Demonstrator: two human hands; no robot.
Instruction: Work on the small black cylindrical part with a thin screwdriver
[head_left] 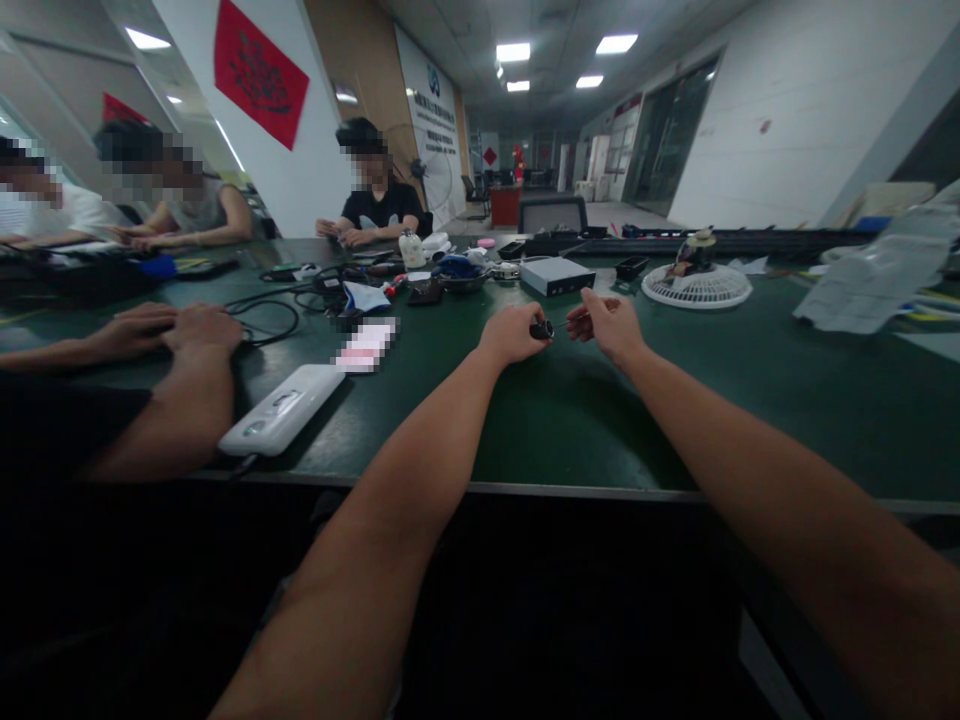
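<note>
My left hand (pixel 514 334) is closed around a small black part (pixel 541 330) with a rounded end, held just over the green table. Facing it from the right, my right hand (pixel 609 322) pinches a thin metal rod (pixel 562 324) whose tip points at the black part. Whether the rod touches the part cannot be made out, and its rear end is hidden by my fingers. Behind my hands lies a flat grey box-shaped device (pixel 556 275) with a dark front.
A white fan grille (pixel 696 287) and clear plastic packaging (pixel 877 275) lie to the right. At left are a white power strip (pixel 285 408), a blurred phone (pixel 367 345), black cables (pixel 274 318) and a co-worker's hands (pixel 202 328). Other people sit beyond.
</note>
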